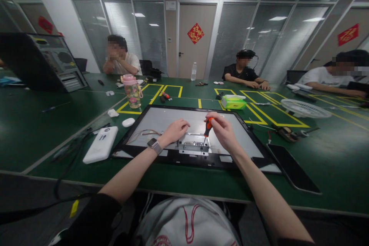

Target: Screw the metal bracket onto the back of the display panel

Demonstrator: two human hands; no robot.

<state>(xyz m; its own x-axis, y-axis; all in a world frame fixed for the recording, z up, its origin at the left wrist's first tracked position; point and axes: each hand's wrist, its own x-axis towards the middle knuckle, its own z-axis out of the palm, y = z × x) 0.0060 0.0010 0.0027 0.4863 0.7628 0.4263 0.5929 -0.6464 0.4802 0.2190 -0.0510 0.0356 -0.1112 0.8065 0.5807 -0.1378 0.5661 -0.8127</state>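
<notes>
A black-framed monitor panel (161,121) lies back-up on the green table, showing its grey metal back. A small metal bracket (192,145) sits near its front edge. My right hand (223,132) is closed round an orange-and-black screwdriver (208,127), held upright with its tip down on the bracket. My left hand (174,131), with a watch on the wrist, rests on the panel just left of the bracket, fingers curled and holding nothing that I can see.
A white power bank (100,144) and cables lie left of the panel, a dark phone (292,167) to its right. Farther back are a pink-lidded bottle (132,90), a green tissue pack (233,102), a white fan grille (305,108) and an open computer case (43,61). Three people sit across the table.
</notes>
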